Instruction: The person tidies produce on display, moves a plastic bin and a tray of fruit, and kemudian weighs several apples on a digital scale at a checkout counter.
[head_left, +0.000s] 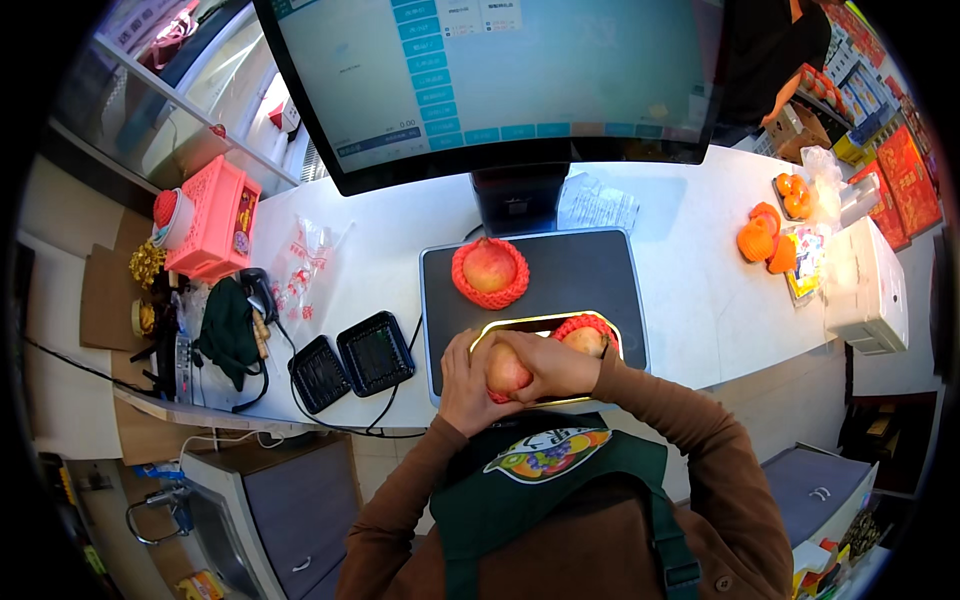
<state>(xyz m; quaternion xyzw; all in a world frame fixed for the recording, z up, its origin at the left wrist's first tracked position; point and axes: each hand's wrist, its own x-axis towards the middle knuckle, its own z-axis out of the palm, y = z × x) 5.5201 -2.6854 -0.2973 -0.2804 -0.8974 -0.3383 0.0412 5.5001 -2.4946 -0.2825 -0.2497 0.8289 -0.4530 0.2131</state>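
Note:
Both of my hands close around a pinkish-yellow fruit (508, 371), which looks like a pomegranate. A red foam net shows under its lower side. My left hand (463, 382) cups it from the left, while my right hand (559, 365) grips it from the right. Beneath them is a gold-rimmed tray (616, 330), largely covered by my hands. A second such fruit (583, 341) sits in the tray's right end, wrapped in red net. Beyond the tray, another netted fruit (489, 270) rests on the dark plate of a weighing scale (577, 270).
A large monitor (540, 82) stands behind the scale. Left are two black plastic trays (375, 354), a handheld scanner (259, 292), a plastic bag (304, 266) and a pink crate (214, 217). Orange foam nets (756, 236) and a white box (866, 289) lie right. A person (772, 60) stands beyond.

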